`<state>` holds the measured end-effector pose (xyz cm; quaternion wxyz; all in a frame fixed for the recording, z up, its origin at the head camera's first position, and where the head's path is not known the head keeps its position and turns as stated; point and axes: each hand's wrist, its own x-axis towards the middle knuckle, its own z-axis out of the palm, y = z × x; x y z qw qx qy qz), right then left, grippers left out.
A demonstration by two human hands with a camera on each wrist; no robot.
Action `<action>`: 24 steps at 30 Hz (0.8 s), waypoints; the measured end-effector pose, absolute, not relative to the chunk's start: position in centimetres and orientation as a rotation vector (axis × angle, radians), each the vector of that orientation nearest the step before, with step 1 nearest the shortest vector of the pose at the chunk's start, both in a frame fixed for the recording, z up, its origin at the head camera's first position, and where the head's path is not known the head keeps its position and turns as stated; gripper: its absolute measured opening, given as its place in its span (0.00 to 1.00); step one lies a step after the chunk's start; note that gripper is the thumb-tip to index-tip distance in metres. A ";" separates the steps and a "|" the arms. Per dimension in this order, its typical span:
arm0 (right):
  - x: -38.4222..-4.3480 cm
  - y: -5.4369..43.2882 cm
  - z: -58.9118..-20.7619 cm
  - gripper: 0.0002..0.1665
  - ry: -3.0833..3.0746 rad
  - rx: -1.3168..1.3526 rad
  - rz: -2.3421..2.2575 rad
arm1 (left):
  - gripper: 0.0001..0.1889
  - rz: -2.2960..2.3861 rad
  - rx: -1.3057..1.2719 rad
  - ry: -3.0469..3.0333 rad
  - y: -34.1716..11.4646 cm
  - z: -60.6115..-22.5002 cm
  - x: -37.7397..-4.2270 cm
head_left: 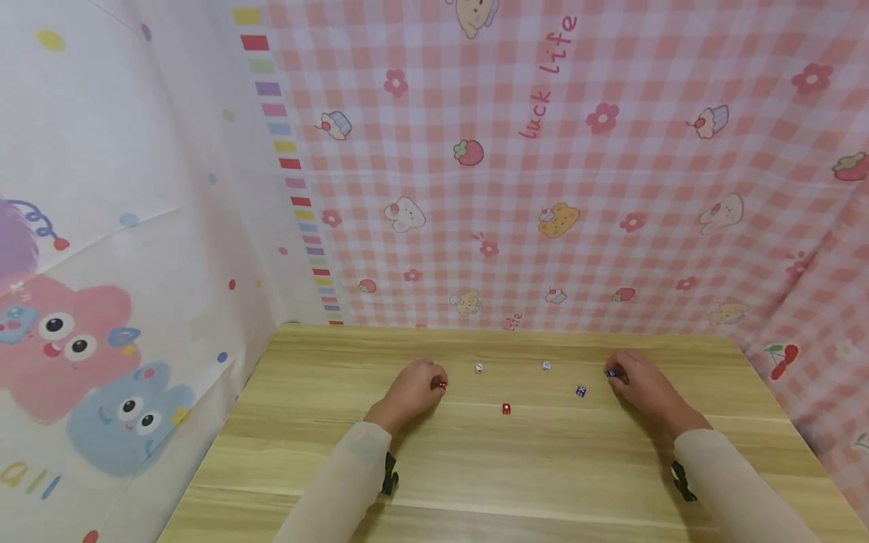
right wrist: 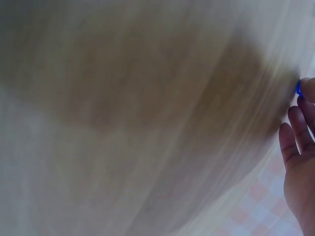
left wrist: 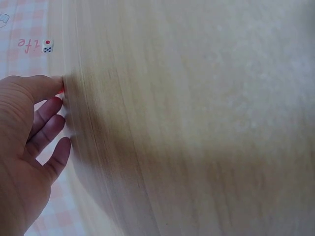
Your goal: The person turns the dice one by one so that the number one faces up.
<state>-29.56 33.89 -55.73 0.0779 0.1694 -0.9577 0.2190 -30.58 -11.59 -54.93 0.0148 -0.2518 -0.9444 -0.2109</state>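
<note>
My left hand (head_left: 413,388) pinches a red die (head_left: 442,385) between thumb and fingertips, close over the tabletop; in the left wrist view only a sliver of red (left wrist: 61,91) shows at the thumb tip. Over on the right, my right hand (head_left: 641,388) pinches a blue die (head_left: 610,373), whose blue edge (right wrist: 298,88) peeks out by the thumb in the right wrist view. Between the hands lie another red die (head_left: 505,409), a second blue die (head_left: 581,391) and two white dice, one white die (head_left: 479,368) nearer the left hand and the other white die (head_left: 546,366) farther right.
The wooden table (head_left: 502,475) reaches back to a pink checked cloth (head_left: 516,188) hung behind it. A white cloth with cartoon figures (head_left: 136,226) hangs along the left side. Dark bands (head_left: 390,473) circle both wrists over pale sleeves.
</note>
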 end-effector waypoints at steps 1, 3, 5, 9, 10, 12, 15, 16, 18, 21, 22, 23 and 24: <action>-29.5 33.9 -55.7 0.08 -2.868 0.506 0.657 | 0.03 -0.654 -0.783 -2.941 -11.6 -54.9 -30.6; -29.5 33.8 -55.6 0.08 -2.870 0.498 0.659 | 0.03 -0.649 -0.781 -2.942 -11.6 -54.9 -30.6; -29.5 33.7 -55.5 0.08 -2.875 0.486 0.661 | 0.03 -0.646 -0.779 -2.946 -11.6 -54.9 -30.7; -29.3 33.7 -55.5 0.07 -2.883 0.478 0.655 | 0.03 -0.656 -0.766 -2.960 -11.6 -54.9 -30.6; -29.3 33.7 -55.5 0.07 -2.881 0.477 0.653 | 0.03 -0.658 -0.768 -2.959 -11.6 -54.9 -30.5; -29.2 33.7 -55.6 0.07 -2.876 0.482 0.647 | 0.02 -0.669 -0.763 -2.966 -11.5 -54.8 -30.4; -29.1 33.6 -55.7 0.07 -2.867 0.485 0.633 | 0.03 -0.678 -0.764 -2.966 -11.5 -54.7 -30.2; -29.1 33.6 -55.7 0.07 -2.867 0.482 0.624 | 0.02 -0.680 -0.765 -2.967 -11.5 -54.7 -30.2; -29.1 33.6 -55.7 0.07 -2.866 0.487 0.607 | 0.02 -0.676 -0.761 -2.972 -11.5 -54.7 -30.3; -29.2 33.6 -55.6 0.06 -2.869 0.503 0.585 | 0.02 -0.657 -0.761 -2.971 -11.5 -54.8 -30.4; -29.3 33.7 -55.6 0.06 -2.870 0.507 0.578 | 0.02 -0.652 -0.761 -2.971 -11.5 -54.8 -30.5; -29.3 33.7 -55.5 0.06 -2.873 0.514 0.572 | 0.02 -0.649 -0.762 -2.970 -11.4 -54.8 -30.5; -29.4 33.7 -55.5 0.06 -2.877 0.516 0.571 | 0.03 -0.650 -0.764 -2.968 -11.4 -54.8 -30.6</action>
